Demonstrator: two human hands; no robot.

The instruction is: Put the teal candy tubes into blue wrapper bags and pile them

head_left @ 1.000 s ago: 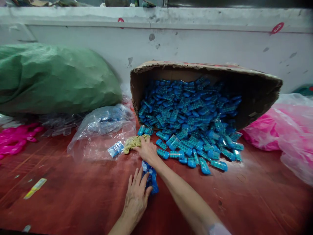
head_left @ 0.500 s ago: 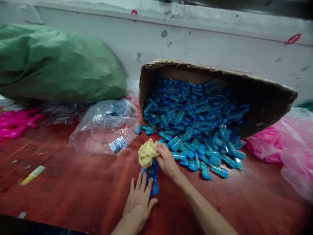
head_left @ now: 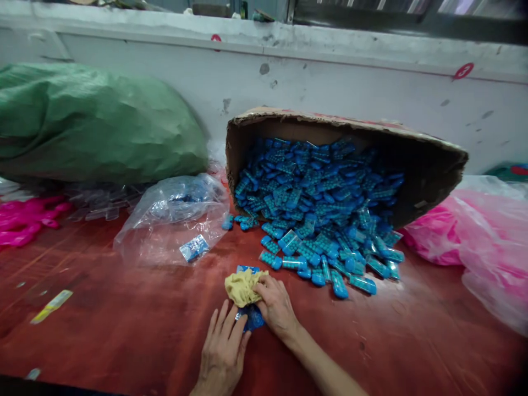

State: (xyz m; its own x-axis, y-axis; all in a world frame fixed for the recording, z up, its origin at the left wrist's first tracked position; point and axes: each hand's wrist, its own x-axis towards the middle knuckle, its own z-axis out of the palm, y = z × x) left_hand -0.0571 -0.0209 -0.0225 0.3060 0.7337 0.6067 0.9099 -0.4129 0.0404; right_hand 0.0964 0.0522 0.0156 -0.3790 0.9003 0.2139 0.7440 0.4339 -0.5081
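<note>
The left hand (head_left: 223, 344), fingers spread, apparently steadies a flat, glossy blue packet (head_left: 253, 318) on the red bench (head_left: 136, 330); the right hand (head_left: 278, 307) pinches a crumpled yellow cloth (head_left: 242, 288) over it.

Left hand (head_left: 223, 349) outstretched, right hand (head_left: 278, 309) curled

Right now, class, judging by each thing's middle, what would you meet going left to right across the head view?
Yellow strip, clear plastic bag, left hand, yellow cloth, right hand, blue tubes, pink-filled bag.
</note>
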